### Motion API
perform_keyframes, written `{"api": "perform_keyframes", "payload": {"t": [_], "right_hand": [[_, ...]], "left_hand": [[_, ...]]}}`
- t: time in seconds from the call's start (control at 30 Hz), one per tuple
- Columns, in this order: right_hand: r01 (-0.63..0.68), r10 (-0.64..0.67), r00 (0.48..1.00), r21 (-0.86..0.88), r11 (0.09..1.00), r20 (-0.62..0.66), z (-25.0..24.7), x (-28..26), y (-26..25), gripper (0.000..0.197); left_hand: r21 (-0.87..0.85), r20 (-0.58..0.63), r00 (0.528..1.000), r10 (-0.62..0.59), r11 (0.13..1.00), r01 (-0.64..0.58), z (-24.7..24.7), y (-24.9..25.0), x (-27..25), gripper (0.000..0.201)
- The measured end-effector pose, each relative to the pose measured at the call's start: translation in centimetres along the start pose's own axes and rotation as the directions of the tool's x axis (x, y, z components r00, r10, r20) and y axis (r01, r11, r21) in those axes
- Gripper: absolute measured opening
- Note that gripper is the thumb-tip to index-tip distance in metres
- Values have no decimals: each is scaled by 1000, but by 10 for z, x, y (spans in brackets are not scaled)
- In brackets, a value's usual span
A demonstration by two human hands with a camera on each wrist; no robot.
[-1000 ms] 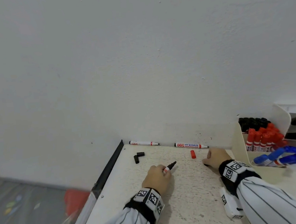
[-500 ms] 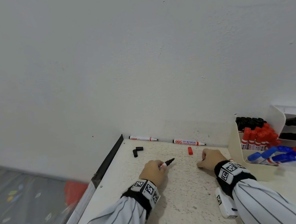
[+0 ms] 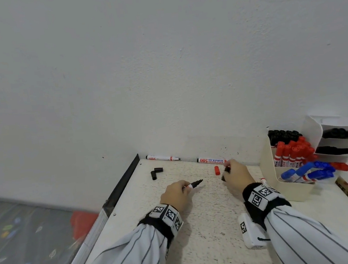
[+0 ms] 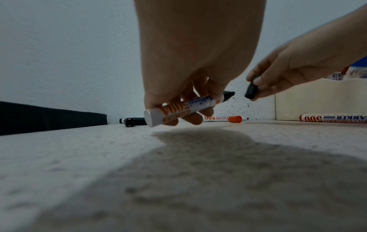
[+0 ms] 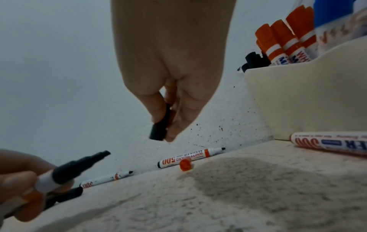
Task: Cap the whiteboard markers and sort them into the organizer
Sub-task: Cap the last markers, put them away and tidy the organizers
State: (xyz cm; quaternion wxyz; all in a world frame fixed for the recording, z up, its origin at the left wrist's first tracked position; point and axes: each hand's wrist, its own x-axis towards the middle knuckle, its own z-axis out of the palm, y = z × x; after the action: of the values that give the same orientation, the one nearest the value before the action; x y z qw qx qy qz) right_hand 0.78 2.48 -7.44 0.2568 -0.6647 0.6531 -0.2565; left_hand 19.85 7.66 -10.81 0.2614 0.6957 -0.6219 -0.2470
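Observation:
My left hand grips an uncapped black whiteboard marker just above the table, its tip pointing right. In the left wrist view the fingers curl round its barrel. A short way to the right, my right hand pinches a black cap between thumb and fingers, lifted off the table; the cap hangs open end down. Cap and marker tip are apart. The cream organizer stands at the right, holding black, red and blue capped markers.
Two uncapped markers lie along the wall. A red cap lies near my right hand, two black caps at the back left. Another marker lies by the organizer's foot. The table's left edge drops off.
My right hand has risen from the table with the black cap pinched in it. The left hand still holds the black marker in about the same place.

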Motion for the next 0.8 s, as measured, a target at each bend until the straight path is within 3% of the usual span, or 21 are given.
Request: {"api": "perform_keyframes", "payload": {"t": [0.1,0.17,0.33,0.5,0.7,0.73,0.8], "right_hand": [[103,-101,995,217,971,-19,0,-4,-11,18],[161,-171,985,259,952,14,0,-8,-16,19],[217,-250,965,293,931,81,1,-16,-20,31],[217,-238,971,317,923,29,-1,-16,-17,32],[176,-252,946,330,928,205,8,-22,-18,19],[161,-234,950,317,935,206,8,-23,-19,13],[184,-219,957,184,966,192,7,-24,-20,27]], "left_hand": [[-4,-2,1000,9,1000,-9,-1,1,-1,24],[-16,-4,1000,20,1000,-20,-1,2,0,24],[-32,-20,997,80,996,-81,0,4,-1,23],[-95,-65,993,95,990,-101,1,5,-3,22],[-178,-59,975,214,959,-221,0,6,-3,23],[-191,-70,972,225,953,-235,0,6,-3,24],[-204,-93,969,230,948,-244,-1,6,-4,26]]}}
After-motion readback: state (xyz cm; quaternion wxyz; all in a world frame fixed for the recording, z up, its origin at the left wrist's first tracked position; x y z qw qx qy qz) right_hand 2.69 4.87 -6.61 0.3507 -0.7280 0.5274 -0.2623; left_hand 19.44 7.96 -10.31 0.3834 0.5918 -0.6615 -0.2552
